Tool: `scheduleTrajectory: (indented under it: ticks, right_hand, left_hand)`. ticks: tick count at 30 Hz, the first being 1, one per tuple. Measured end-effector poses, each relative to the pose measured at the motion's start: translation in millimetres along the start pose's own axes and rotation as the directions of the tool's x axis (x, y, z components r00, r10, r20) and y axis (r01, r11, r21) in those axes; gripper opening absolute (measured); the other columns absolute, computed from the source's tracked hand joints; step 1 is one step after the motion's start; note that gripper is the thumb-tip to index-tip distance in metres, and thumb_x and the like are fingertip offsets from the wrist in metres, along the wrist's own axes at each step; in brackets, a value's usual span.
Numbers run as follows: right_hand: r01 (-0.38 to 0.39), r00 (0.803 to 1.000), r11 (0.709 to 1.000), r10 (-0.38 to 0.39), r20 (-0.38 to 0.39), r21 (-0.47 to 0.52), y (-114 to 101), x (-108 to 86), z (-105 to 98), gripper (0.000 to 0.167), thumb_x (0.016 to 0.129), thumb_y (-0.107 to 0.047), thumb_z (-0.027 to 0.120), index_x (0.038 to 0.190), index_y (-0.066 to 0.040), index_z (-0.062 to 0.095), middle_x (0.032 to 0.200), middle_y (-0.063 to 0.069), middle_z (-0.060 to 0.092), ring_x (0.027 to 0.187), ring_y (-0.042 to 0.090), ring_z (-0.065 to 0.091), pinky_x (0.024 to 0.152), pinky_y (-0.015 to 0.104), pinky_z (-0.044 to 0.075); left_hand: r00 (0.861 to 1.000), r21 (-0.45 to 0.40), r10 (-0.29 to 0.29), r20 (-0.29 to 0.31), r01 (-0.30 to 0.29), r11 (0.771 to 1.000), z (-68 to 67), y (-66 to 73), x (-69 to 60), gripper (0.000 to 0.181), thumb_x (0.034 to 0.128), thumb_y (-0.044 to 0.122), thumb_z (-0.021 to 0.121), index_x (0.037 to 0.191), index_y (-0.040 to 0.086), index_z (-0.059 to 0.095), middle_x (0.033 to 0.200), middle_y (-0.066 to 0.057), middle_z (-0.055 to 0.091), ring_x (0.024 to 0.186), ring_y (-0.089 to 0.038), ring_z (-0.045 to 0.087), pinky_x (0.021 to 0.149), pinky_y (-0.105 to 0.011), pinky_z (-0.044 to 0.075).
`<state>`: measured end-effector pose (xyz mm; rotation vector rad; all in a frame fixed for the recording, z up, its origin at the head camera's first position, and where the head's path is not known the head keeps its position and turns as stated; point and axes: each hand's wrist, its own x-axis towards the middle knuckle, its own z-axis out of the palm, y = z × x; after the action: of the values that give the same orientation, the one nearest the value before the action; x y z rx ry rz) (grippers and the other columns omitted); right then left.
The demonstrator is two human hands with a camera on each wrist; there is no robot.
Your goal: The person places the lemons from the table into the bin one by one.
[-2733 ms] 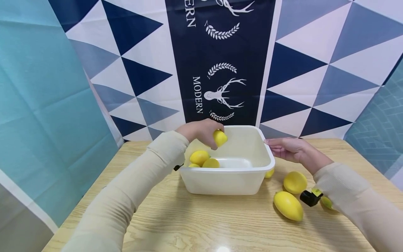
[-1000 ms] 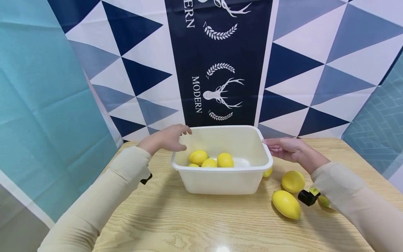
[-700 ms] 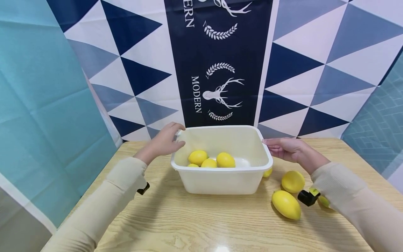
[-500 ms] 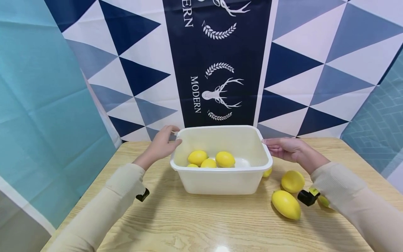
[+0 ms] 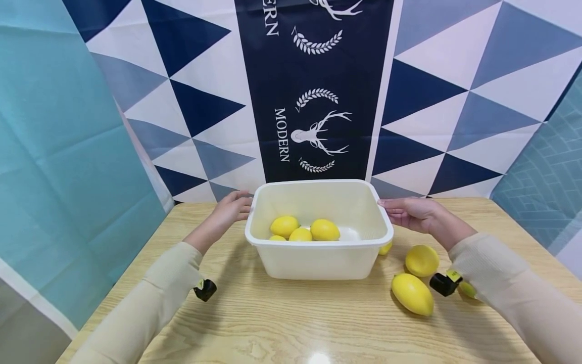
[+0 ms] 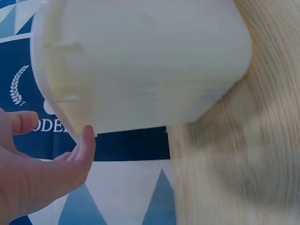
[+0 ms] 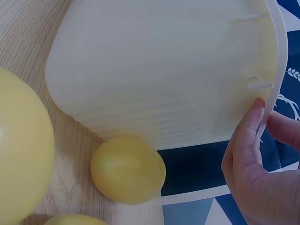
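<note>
A white plastic tub (image 5: 318,260) stands on the wooden table with several yellow lemons (image 5: 325,230) inside, toward its left half. My left hand (image 5: 224,215) is at the tub's left end, fingers extended; in the left wrist view the left hand (image 6: 51,173) has its fingertips by the underside of the rim, thumb apart from it. At the right end my right hand (image 5: 414,215) pinches the rim; the right wrist view shows the right hand (image 7: 262,164) with fingers below the rim and thumb on its other side.
Right of the tub, several lemons lie on the table (image 5: 282,323): a large one (image 5: 412,294), a rounder one (image 5: 422,261), one partly behind the tub (image 5: 385,247), and one (image 5: 467,289) partly hidden by the right sleeve. A patterned cloth (image 5: 209,106) hangs behind.
My left hand let a lemon go inside the tub, then moved left and down outside the tub's left end. My right hand has stayed at the right rim.
</note>
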<state>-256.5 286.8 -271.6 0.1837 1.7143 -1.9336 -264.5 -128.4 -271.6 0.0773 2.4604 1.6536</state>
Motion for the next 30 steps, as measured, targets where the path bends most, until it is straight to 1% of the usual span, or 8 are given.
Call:
scheduleTrajectory:
  ticks: [5, 8, 11, 13, 16, 19, 25, 30]
  right_hand:
    - [0.001, 1.0, 0.999, 0.0, 0.019, -0.04, -1.6, 1.8, -1.7, 0.014, 0.093, -0.015, 0.061, 0.085, -0.019, 0.072, 0.088, -0.005, 0.071, 0.083, 0.005, 0.067, 0.08, 0.017, 0.056]
    - [0.003, 1.0, 0.998, -0.002, 0.02, -0.058, -2.5, 2.7, -2.7, 0.014, 0.094, -0.014, 0.061, 0.086, -0.019, 0.072, 0.089, -0.005, 0.07, 0.083, 0.005, 0.067, 0.08, 0.017, 0.056]
    - [0.001, 1.0, 0.998, 0.0, 0.011, -0.059, -3.1, 2.1, -2.1, 0.014, 0.093, -0.015, 0.061, 0.085, -0.019, 0.072, 0.089, -0.005, 0.071, 0.082, 0.005, 0.067, 0.08, 0.018, 0.056]
    - [-0.001, 1.0, 0.999, 0.001, 0.007, -0.051, -3.5, 1.2, -1.0, 0.014, 0.093, -0.014, 0.062, 0.085, -0.019, 0.072, 0.088, -0.005, 0.071, 0.082, 0.005, 0.068, 0.08, 0.018, 0.056]
    - [0.0, 1.0, 0.999, 0.0, 0.005, -0.043, -3.4, 0.1, 0.4, 0.013, 0.093, -0.014, 0.062, 0.085, -0.019, 0.073, 0.088, -0.005, 0.072, 0.083, 0.006, 0.069, 0.08, 0.018, 0.056]
    - [0.004, 1.0, 0.998, -0.003, 0.012, -0.061, -2.4, -0.6, 0.6, 0.014, 0.093, -0.015, 0.062, 0.086, -0.02, 0.073, 0.089, -0.006, 0.072, 0.083, 0.005, 0.069, 0.08, 0.018, 0.056]
    - [0.021, 1.0, 0.99, -0.018, 0.021, -0.143, -3.2, -2.3, 1.5, 0.014, 0.094, -0.02, 0.06, 0.087, -0.021, 0.072, 0.09, -0.007, 0.07, 0.084, 0.004, 0.067, 0.082, 0.019, 0.056]
    - [0.019, 1.0, 0.978, -0.02, -0.007, -0.209, -5.3, -6.7, -1.8, 0.01, 0.095, -0.021, 0.059, 0.089, -0.022, 0.068, 0.091, -0.007, 0.071, 0.086, 0.005, 0.069, 0.083, 0.022, 0.057]
  left_hand:
    - [0.992, -0.089, -0.08, 0.097, 0.089, 0.992, -1.5, 2.6, -1.8, 0.053, 0.1017, 0.024, 0.035, 0.146, -0.005, 0.029, 0.144, -0.024, 0.042, 0.135, -0.034, 0.045, 0.113, -0.041, 0.039]
    - [0.985, -0.107, -0.106, 0.134, 0.121, 0.987, -2.6, 3.1, -0.9, 0.05, 0.1012, 0.023, 0.037, 0.141, -0.007, 0.036, 0.137, -0.023, 0.049, 0.123, -0.029, 0.055, 0.11, -0.038, 0.043]
    - [0.981, -0.132, -0.109, 0.163, 0.131, 0.983, -4.8, 2.1, 1.1, 0.032, 0.1004, 0.021, 0.04, 0.117, -0.005, 0.051, 0.099, -0.009, 0.059, 0.084, -0.012, 0.06, 0.094, -0.027, 0.05]
    - [0.976, -0.164, -0.101, 0.191, 0.134, 0.977, -7.1, 1.0, 2.3, 0.02, 0.0999, 0.017, 0.04, 0.095, 0.001, 0.051, 0.078, 0.001, 0.05, 0.065, -0.005, 0.047, 0.082, -0.021, 0.049]
    - [0.966, -0.22, -0.088, 0.242, 0.143, 0.965, -10.7, -0.5, 3.8, 0.023, 0.0992, 0.013, 0.039, 0.077, 0.008, 0.041, 0.065, 0.005, 0.037, 0.057, -0.006, 0.033, 0.071, -0.019, 0.043]
    - [0.96, -0.242, -0.106, 0.259, 0.17, 0.955, -12.4, -1.9, 6.5, 0.019, 0.0985, 0.011, 0.039, 0.081, 0.006, 0.044, 0.064, 0.005, 0.038, 0.058, -0.006, 0.033, 0.069, -0.019, 0.043]
    - [0.954, -0.259, -0.156, 0.255, 0.223, 0.94, -14.6, -5.2, 10.8, 0.018, 0.097, 0.008, 0.044, 0.109, -0.004, 0.049, 0.068, 0.005, 0.047, 0.063, -0.005, 0.041, 0.068, -0.016, 0.047]
    - [0.951, -0.269, -0.155, 0.267, 0.228, 0.936, -15.8, -5.5, 13.2, 0.02, 0.0964, 0.006, 0.045, 0.112, -0.005, 0.049, 0.07, 0.004, 0.05, 0.065, -0.005, 0.044, 0.069, -0.016, 0.049]
